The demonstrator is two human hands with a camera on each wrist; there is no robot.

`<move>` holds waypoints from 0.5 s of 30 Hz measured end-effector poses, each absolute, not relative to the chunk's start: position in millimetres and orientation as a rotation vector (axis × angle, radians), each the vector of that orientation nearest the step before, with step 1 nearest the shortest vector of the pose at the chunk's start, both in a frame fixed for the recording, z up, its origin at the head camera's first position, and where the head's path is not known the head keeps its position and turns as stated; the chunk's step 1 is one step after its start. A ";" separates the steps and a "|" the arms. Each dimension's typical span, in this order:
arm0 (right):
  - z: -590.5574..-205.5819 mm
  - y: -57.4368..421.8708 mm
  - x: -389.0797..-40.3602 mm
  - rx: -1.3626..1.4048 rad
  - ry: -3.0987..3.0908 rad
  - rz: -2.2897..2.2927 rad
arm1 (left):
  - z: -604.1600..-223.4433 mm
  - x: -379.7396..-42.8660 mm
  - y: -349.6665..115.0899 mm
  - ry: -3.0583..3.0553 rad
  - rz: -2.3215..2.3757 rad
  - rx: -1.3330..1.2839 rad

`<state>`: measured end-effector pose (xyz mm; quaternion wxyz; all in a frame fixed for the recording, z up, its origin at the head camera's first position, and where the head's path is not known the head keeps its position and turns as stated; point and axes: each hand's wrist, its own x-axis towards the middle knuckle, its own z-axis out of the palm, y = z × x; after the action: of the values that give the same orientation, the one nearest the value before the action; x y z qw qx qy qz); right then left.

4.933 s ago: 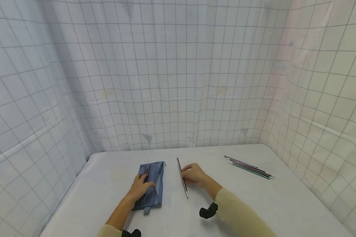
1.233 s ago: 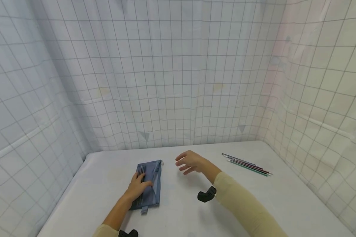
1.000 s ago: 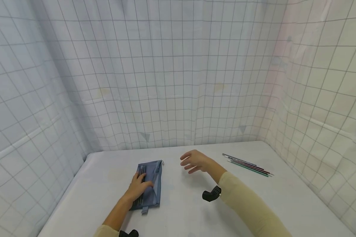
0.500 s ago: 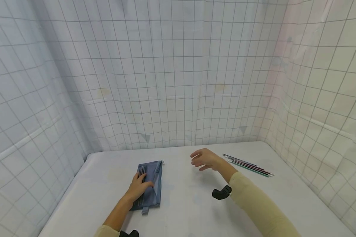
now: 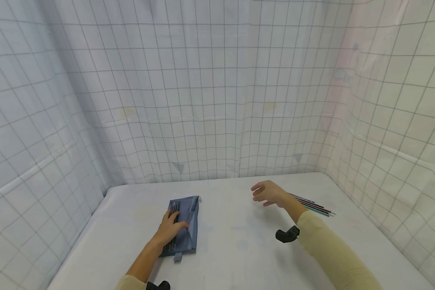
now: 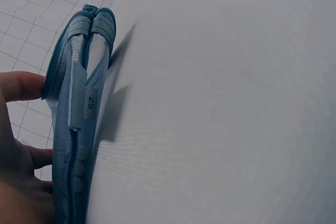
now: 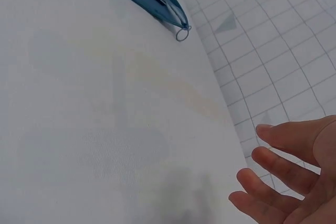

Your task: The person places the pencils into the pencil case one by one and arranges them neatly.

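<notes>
Left hand rests loosely on pouch. Right hand empty, spread; pencils to its right. Likely reach step; pickup calls for pinch.

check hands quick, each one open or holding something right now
Left hand: open, resting on the blue pouch.
Right hand: open, holding nothing, above the table.

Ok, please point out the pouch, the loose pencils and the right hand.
Pouch [image 5: 185,214]: head view, upper front.
Loose pencils [image 5: 314,206]: head view, visible middle stretch.
Right hand [image 5: 270,193]: head view, middle of the hand.
</notes>
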<state>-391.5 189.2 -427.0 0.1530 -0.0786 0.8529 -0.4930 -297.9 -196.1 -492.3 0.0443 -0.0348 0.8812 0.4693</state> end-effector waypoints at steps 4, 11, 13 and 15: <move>-428.2 199.9 -391.8 -0.249 2.437 -1.401 | -492.6 -299.0 -195.4 2.700 1.419 -0.108; -426.5 218.5 -392.1 -0.222 2.483 -1.348 | -492.0 -298.4 -195.3 2.699 1.428 -0.098; -426.0 225.3 -392.5 -0.208 2.498 -1.335 | -492.2 -298.0 -195.2 2.702 1.424 -0.096; -425.8 232.5 -392.8 -0.220 2.536 -1.302 | -492.4 -297.8 -195.3 2.701 1.425 -0.095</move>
<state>-392.8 232.5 -425.8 0.1408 -0.0762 0.8780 -0.4510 -297.8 -195.3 -492.4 0.0433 -0.0312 0.8832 0.4659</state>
